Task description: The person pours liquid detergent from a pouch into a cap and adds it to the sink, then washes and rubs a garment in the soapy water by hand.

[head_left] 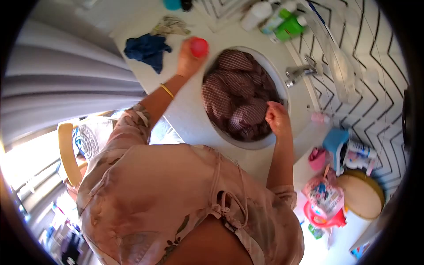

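Note:
Dark brown patterned cloth (238,84) lies bunched in the round white sink (213,57). To the left of the sink, my left hand (191,59) is wrapped round a small red cup-like object (199,47), held above the counter. My right hand (277,118) is over the sink's right edge, beside the cloth, with its fingers curled closed; what they hold, if anything, is hidden. A dark blue cloth (147,49) rests on the counter left of my left hand, next to a pale patterned cloth (170,26).
A metal faucet (301,72) stands at the sink's far right side. Behind it are a green bottle (289,29) and a white bottle (256,16). Lower right hold a pink cup (316,158), a blue container (336,143) and a round tray (360,194). A grey curtain (66,70) hangs at left.

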Tool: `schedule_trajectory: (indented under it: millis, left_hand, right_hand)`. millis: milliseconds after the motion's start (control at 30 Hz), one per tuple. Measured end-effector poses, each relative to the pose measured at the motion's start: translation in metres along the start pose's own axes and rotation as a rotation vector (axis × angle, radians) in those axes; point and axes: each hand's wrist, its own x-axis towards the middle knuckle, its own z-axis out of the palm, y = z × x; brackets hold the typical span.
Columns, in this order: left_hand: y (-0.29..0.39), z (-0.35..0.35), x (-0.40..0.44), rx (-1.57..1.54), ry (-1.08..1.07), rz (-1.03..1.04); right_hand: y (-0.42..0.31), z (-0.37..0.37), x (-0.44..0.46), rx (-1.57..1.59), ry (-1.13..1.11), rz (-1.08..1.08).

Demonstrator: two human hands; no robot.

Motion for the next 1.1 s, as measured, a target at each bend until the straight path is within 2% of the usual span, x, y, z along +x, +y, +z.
schedule_trajectory:
  millis: [100,133,267,367,400,533,633,667,733,767,800,833,900,967,1000,1033,1100]
  left_hand:
    - [-0.037,-0.004,0.022,0.025,-0.012,0.025]
    - [-0.043,-0.004,0.026,0.057,-0.032,0.019]
    - [-0.053,-0.008,0.042,0.177,-0.155,0.023]
    - [-0.056,-0.005,0.052,0.208,-0.159,0.090]
    - [-0.058,-0.004,0.056,0.206,-0.147,0.106]
    - [-0.070,0.001,0.079,0.277,-0.077,0.126]
    - [-0.063,0.002,0.082,0.328,-0.047,0.049]
    - [-0.058,0.003,0.078,0.371,-0.007,0.128]
    - [-0.038,0.005,0.061,0.447,0.075,0.289]
    - [-0.025,0.006,0.047,0.430,0.043,0.311]
    - [-0.005,0.005,0.029,0.414,0.009,0.331]
    - [0.014,0.005,0.011,0.399,-0.023,0.349]
    - [0.034,0.018,-0.028,0.147,-0.154,0.282]
    - [0.056,0.027,-0.061,-0.005,-0.338,0.211]
    - [0.066,0.028,-0.073,-0.029,-0.398,0.254]
    - [0.075,0.029,-0.082,-0.054,-0.457,0.297]
    - [0.084,0.032,-0.097,-0.174,-0.671,0.127]
  right_hand:
    - [-0.003,-0.002,-0.010,0.068,0.275,-0.045]
    - [-0.005,-0.013,-0.010,0.097,0.258,-0.154]
    - [-0.002,-0.001,-0.025,-0.226,0.062,-0.037]
    - [0.005,-0.021,-0.014,-0.068,0.336,-0.220]
    - [0.009,-0.018,-0.010,-0.104,0.439,-0.298]
    - [0.017,0.012,-0.002,-0.198,0.061,-0.217]
    - [0.032,-0.009,0.026,-0.410,0.380,-0.410]
    - [0.038,-0.018,0.031,-0.556,0.542,-0.515]
    - [0.048,-0.040,0.034,-1.145,0.779,-0.618]
    - [0.054,-0.051,0.034,-1.447,0.892,-0.653]
    - [0.068,-0.066,0.041,-1.458,0.927,-0.612]
    - [0.069,-0.069,0.044,-1.349,0.908,-0.442]
    - [0.069,-0.073,0.048,-1.120,0.847,-0.123]
    - [0.064,-0.079,0.045,-0.866,0.724,-0.088]
    - [0.062,-0.082,0.041,-0.743,0.662,-0.072]
    - [0.052,-0.073,0.029,-0.745,0.603,-0.085]
    - [0.021,-0.057,-0.007,-0.752,0.481,-0.109]
